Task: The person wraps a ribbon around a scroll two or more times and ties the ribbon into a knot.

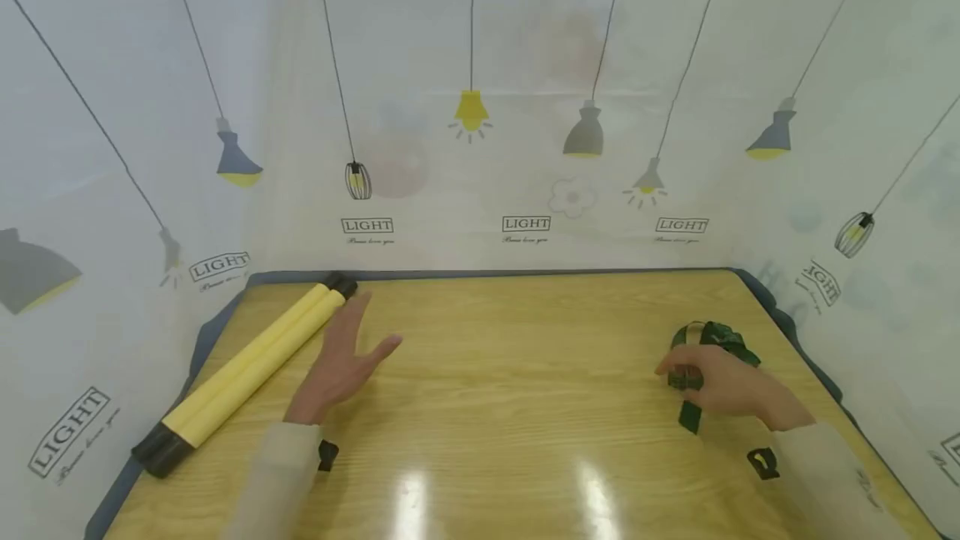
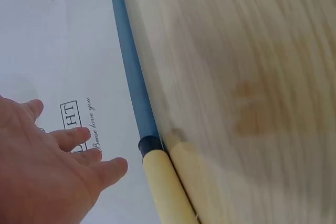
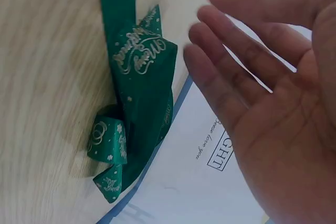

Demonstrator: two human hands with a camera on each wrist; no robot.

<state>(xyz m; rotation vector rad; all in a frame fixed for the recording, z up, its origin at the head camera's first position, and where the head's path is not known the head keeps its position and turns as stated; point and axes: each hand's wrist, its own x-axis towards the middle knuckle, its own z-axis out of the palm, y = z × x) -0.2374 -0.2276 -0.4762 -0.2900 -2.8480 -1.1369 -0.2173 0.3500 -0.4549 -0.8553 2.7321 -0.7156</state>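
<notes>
On the right side of the counter (image 1: 510, 373), a green ribbon (image 1: 726, 335) is lying in a loose, folded heap. The right hand (image 1: 731, 383) is hovering at it with fingers lightly bent and grasping nothing; in the head view it is covering part of the ribbon, while the right wrist view is showing a gap between fingertips and folds. Pale print is spelling "Merry" on one fold, but other lettering is curling out of sight, and one strip is running off the top of that wrist picture. The left hand (image 1: 337, 369) is stretching out its fingers, released and holding nothing, near the far end of a yellow roll (image 1: 255, 365) with black ends. The roll is lying slantwise along the counter's left side; a line is running down its length, so whether it is one piece or two side by side is hard to tell. The left wrist view is showing the fingers apart from the roll and is cutting off its near part. Small dark pieces (image 1: 763, 463) are showing beside both wrists, too unclear to name. The pale sleeves (image 1: 277, 473) are running out of the head view at the bottom, and some printed lamps on the white wall covering (image 1: 420, 23) are being cropped at the sides.
</notes>
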